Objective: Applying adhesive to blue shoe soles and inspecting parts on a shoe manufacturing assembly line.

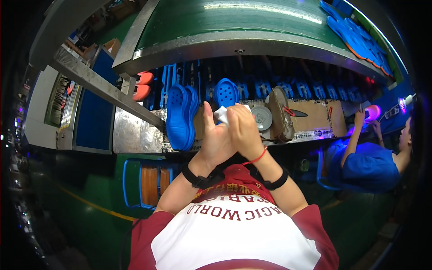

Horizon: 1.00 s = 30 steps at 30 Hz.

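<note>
My two hands meet in front of my chest, over the near edge of the bench. My right hand (246, 129) is closed on a crumpled white cloth (222, 115), pressing it against my left hand. My left hand (215, 143) has its thumb stretched up and its palm turned up; its other fingers are mostly hidden behind the right hand. Just left of them lies a stack of blue clogs (178, 118), and beyond them a single blue clog (226, 93). A round pale dish (262, 118) sits right of my hands, beside a worn brown shoe-shaped piece (281, 114).
A dark-bladed tool (295, 113) and a small red tool (330, 113) lie on cardboard (310, 123). A metal-framed green conveyor (234, 27) spans above the bench. Blue clog pieces (357, 38) rest on it. A co-worker in blue (366, 164) sits at right; a stool (148, 182) stands lower left.
</note>
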### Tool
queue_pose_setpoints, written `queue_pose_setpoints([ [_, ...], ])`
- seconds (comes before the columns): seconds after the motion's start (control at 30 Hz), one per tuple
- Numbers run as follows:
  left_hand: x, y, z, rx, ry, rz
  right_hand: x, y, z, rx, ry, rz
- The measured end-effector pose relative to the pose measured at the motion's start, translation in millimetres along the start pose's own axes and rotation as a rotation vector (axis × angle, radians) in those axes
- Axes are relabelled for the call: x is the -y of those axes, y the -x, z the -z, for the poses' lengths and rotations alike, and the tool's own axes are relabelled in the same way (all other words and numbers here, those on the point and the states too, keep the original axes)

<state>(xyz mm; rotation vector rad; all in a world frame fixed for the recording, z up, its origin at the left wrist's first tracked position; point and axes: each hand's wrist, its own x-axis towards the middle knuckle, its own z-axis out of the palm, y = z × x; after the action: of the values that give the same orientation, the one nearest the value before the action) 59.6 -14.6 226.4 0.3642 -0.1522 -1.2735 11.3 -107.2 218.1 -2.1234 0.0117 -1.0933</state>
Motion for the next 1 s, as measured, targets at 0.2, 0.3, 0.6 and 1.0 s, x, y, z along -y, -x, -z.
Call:
queue_pose_setpoints([
  [0.2,3,9,0,-0.013,-0.106,-0.017,-4,-14,35,-0.005,-1.016,-0.791],
  [0.3,7,7,4,-0.028,-0.119,-0.022,20,-11,25,0.031,-0.894,-0.518],
  [0.6,2,10,8,-0.053,-0.094,-0.090,46,17,-15,0.120,0.149,-0.010],
  [1.0,-15,20,8,-0.120,-0.025,-0.118,8,7,45,-0.382,-0.930,-0.802],
])
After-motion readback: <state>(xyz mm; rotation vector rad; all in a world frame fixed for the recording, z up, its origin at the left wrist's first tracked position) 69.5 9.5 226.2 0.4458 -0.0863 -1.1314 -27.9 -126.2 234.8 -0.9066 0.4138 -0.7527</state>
